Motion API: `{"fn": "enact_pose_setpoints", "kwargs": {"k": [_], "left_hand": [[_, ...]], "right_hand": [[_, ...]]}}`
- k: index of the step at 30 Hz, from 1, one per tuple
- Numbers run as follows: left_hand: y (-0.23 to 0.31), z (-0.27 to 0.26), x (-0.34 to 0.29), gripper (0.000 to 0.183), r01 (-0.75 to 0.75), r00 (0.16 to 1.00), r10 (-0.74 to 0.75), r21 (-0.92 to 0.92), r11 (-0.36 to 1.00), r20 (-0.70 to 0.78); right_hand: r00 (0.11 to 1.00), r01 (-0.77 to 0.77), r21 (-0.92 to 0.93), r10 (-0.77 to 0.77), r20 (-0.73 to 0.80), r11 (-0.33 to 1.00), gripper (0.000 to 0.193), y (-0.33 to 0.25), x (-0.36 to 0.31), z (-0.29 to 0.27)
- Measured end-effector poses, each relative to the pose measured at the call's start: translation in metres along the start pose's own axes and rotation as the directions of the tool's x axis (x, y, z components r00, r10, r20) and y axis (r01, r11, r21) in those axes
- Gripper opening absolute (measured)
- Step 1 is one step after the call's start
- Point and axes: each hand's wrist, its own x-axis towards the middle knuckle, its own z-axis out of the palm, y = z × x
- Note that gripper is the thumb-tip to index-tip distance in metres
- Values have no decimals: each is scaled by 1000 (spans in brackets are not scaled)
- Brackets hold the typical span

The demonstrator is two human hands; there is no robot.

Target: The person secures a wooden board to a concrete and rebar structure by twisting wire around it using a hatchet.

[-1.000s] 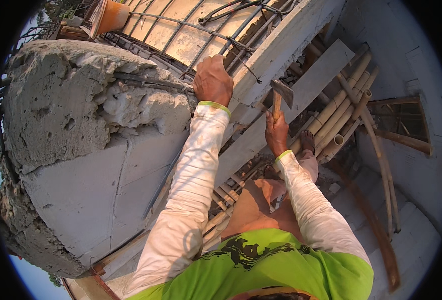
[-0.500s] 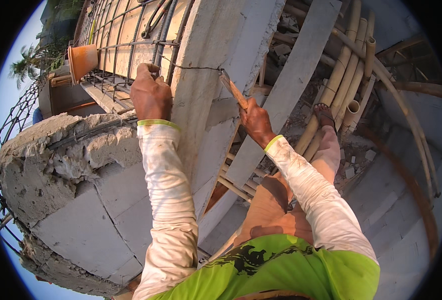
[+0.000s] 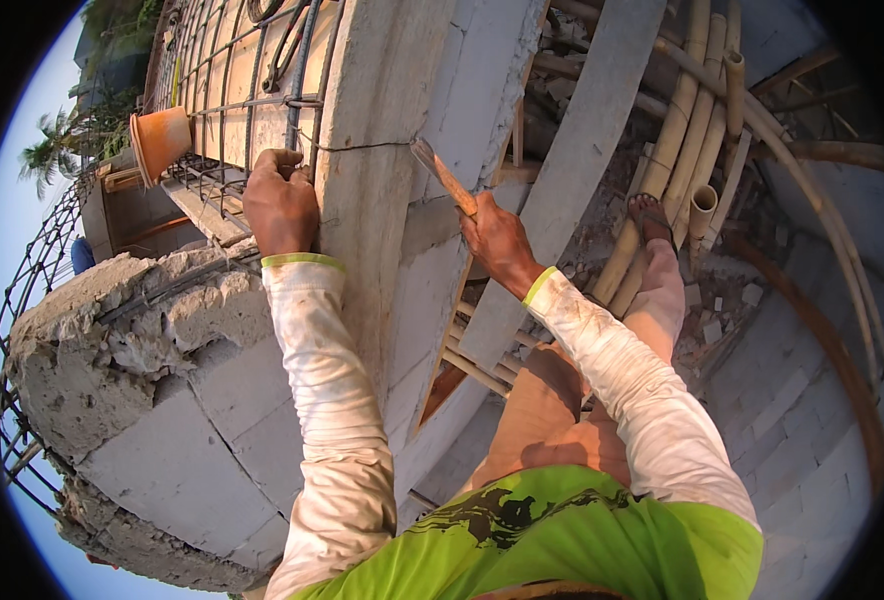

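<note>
Left grip: your left hand (image 3: 282, 205) curls beside grey ridged steel bars (image 3: 302, 75); fingertips hidden, so I cannot tell its pinch.
Right grip: your right hand (image 3: 503, 240) wraps the brown wooden-handled hammer (image 3: 448, 182).
Thin dark metal wire (image 3: 367, 148): extends from the bars to the hammer's head; whether fastened, I cannot tell.

Gripped a wooden-handled hammer (image 3: 446, 180) in the right hand (image 3: 502, 240), with the hammer head (image 3: 421, 151) at the end of a thin dark wire (image 3: 367, 147), in unclear contact. Positioned the left hand (image 3: 282, 208) with curled fingers (image 3: 280, 160) just beside the steel bars (image 3: 296, 113) and left of the pale beam (image 3: 367, 215). Placed one sandalled foot (image 3: 652, 220) at the bamboo poles (image 3: 682, 85). Wore off-white sleeves (image 3: 332, 390) and a green shirt (image 3: 572, 520). Had an orange bucket (image 3: 165, 140) beyond the left hand, near the steel bars.
</note>
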Motion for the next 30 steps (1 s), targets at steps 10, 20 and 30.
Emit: {"fn": "enact_pose_setpoints", "kwargs": {"k": [10,20,30], "left_hand": [[-10,7,1,16,1,1000,-1,-10,1000,-11],[-1,1,-4,17,41,999,-41,5,999,-3],[-6,3,-2,19,1,999,-3,-31,1000,-45]], "right_hand": [[952,-216,12,208,222,976,23,-4,11,-17],[992,-113,49,111,54,992,24,11,-2,2],[974,-193,17,189,121,981,24,-1,8,1]]}}
